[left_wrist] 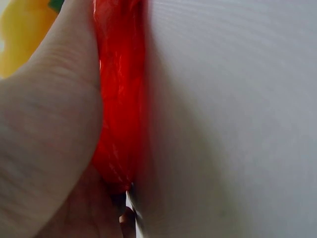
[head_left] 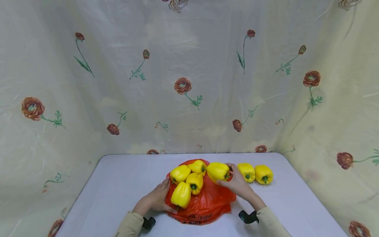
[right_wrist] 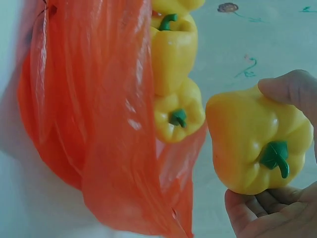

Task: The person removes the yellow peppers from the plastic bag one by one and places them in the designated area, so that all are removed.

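In the head view, a red plastic bag [head_left: 210, 197] with dark lettering lies on the table, and several yellow bell peppers [head_left: 181, 195] with green stems rest on it. My right hand [head_left: 237, 182] holds another yellow bell pepper [head_left: 217, 171] over the bag's right part, thumb on one side and fingers on the other. The right wrist view shows this pepper [right_wrist: 257, 139] apart from the bag [right_wrist: 114, 124]. Along the bag's left edge my left hand [head_left: 158, 197] rests with fingers extended and thumb spread. Up close, the left wrist view shows the red bag [left_wrist: 121, 89] against this hand.
Two more yellow bell peppers, one [head_left: 246, 172] beside the other [head_left: 264, 174], sit on the white table [head_left: 124, 174] right of the bag. A flower-patterned curtain [head_left: 213, 108] hangs behind and along both sides of the table. Dark wrist devices [head_left: 248, 217] are worn on both arms.
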The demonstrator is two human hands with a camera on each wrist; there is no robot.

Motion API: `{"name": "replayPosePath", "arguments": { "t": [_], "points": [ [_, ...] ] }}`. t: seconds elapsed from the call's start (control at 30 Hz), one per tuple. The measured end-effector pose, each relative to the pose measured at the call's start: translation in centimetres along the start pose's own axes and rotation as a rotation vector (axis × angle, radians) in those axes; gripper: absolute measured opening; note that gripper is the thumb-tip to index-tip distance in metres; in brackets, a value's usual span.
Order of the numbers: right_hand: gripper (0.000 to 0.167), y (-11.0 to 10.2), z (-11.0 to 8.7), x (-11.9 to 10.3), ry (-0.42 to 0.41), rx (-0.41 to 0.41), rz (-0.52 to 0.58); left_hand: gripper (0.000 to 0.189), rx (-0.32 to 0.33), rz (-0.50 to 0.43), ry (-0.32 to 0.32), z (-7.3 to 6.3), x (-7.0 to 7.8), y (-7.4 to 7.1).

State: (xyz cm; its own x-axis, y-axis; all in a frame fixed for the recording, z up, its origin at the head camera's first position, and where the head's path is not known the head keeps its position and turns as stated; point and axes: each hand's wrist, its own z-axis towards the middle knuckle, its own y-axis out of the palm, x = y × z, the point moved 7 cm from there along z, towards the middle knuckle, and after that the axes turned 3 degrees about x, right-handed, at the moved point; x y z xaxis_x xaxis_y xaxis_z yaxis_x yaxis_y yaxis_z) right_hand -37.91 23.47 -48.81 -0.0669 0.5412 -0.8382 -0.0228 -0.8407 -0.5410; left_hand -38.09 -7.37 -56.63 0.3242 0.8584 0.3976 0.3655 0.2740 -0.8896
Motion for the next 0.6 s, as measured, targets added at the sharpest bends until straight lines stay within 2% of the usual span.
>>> {"name": "replayPosePath", "arguments": {
  "t": [0.4, 0.6],
  "points": [
    [0.09, -3.5, -0.8, -0.6, 0.021, 0.031, -0.019, 0.13, -0.004, -0.001, -0.008, 0.2, -0.2, 0.1],
    [0.091, -5.5, -1.3, 0.1, 0.025, 0.067, -0.046, 0.131, -0.007, -0.011, -0.011, 0.2, -0.2, 0.1]
  ]
}}
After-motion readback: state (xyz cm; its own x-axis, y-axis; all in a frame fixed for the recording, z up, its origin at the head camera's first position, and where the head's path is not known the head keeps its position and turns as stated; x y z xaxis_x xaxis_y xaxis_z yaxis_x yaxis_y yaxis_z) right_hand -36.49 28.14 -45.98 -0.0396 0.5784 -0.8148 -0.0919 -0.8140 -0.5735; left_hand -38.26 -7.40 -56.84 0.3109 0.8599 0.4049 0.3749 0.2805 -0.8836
